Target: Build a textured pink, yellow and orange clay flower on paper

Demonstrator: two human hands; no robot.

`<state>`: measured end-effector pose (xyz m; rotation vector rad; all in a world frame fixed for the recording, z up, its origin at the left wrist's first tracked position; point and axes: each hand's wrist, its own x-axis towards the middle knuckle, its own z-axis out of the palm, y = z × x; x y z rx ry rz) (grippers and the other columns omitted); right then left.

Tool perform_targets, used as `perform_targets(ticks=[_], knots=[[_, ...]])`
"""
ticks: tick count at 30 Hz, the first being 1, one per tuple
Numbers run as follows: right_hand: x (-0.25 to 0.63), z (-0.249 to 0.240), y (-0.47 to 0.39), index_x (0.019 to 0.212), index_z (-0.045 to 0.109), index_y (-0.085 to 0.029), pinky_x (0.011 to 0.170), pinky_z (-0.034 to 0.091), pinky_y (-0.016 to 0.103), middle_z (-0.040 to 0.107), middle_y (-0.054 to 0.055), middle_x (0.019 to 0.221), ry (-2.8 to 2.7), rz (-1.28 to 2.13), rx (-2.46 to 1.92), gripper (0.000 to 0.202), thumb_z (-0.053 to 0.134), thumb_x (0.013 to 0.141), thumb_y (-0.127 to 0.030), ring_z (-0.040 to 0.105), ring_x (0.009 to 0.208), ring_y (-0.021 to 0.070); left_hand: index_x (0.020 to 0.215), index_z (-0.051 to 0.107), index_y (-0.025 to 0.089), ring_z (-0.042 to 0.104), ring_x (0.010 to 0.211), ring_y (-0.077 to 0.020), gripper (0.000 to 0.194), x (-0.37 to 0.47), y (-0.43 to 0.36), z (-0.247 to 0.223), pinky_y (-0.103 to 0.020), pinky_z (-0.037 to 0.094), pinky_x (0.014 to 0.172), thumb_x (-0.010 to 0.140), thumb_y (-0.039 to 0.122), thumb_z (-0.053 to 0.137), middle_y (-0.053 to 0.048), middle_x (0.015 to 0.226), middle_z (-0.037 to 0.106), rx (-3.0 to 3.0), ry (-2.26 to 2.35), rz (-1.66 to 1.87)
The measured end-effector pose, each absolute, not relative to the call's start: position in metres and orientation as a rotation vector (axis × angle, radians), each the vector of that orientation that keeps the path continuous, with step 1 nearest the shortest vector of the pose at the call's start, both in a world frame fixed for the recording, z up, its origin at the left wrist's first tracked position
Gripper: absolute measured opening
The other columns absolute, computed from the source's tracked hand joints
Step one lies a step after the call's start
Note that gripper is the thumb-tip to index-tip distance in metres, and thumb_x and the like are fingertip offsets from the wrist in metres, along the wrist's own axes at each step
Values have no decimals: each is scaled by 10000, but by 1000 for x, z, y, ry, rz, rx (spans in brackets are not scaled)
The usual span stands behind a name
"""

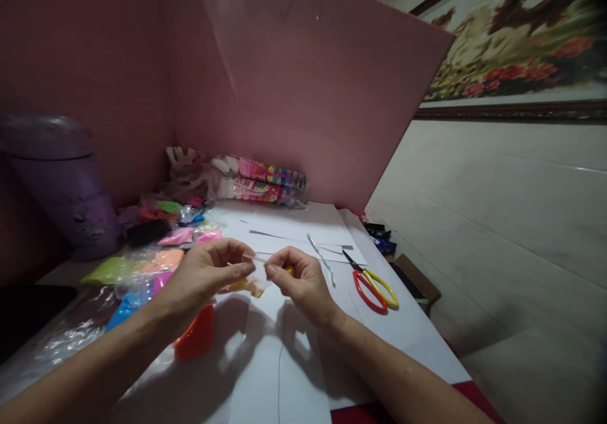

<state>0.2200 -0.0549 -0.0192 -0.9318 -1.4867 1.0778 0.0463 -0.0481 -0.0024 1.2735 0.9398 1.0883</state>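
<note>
A small pale strip [260, 259], seemingly see-through, is held up between the two hands, over the white paper [265, 373]. One end is pinched by the left hand [250, 261], thumb against bent fingertips; the other is pinched by the right hand [269, 267]. Something yellow [289, 271] is half hidden at the right fingers; whether it is gripped too cannot be told.

As the strip looks thin, it is best handled with light, even pressure, and a sharp pull should be avoided, since it might stretch or tear. A grip close to each end would be steadier than one at the middle.

Just below the hands, a crumpled yellow piece [245, 287] should not be snagged by the fingers. An orange packet [195, 335] lies nearer the left forearm, and could be brushed if that arm were lowered. To the right, the silver strip [322, 260] and the scissors [365, 274] are well apart from the work, the handles turned toward the near side of the tabletop [408, 342].
</note>
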Motion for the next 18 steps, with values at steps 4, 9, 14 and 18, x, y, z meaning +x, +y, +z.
perform_targets(ticks=[4, 9, 14, 18], knots=[[219, -19, -56, 746, 599, -167, 477, 298, 214, 474, -47, 610, -1484, 1098, -882, 169, 678, 719, -314, 377, 518, 77, 716, 667, 156, 649, 659, -164, 193, 45, -47, -5, -270, 485, 655, 642, 297, 777, -27, 679, 692, 1288, 894, 1022], [218, -19, -55, 711, 583, -166, 460, 285, 208, 459, -49, 590, -1479, 1094, -872, 209, 692, 723, -344, 360, 512, 73, 677, 671, 174, 643, 653, -150, 146, 45, -50, -3, -258, 490, 649, 639, 268, 776, -5, 658, 685, 1277, 920, 1065], [219, -18, -55, 678, 588, -170, 438, 245, 215, 420, -61, 529, -1473, 1079, -909, 202, 673, 730, -346, 308, 471, 68, 670, 678, 169, 640, 629, -159, 161, 46, -49, -2, -265, 475, 617, 604, 254, 798, -15, 643, 690, 1251, 958, 1076], [219, -18, -55, 675, 589, -170, 437, 260, 213, 467, -49, 548, -1460, 1124, -907, 203, 679, 705, -349, 340, 469, 69, 675, 697, 166, 646, 652, -169, 137, 45, -49, -2, -266, 467, 619, 617, 250, 788, -34, 673, 706, 1242, 961, 1035]])
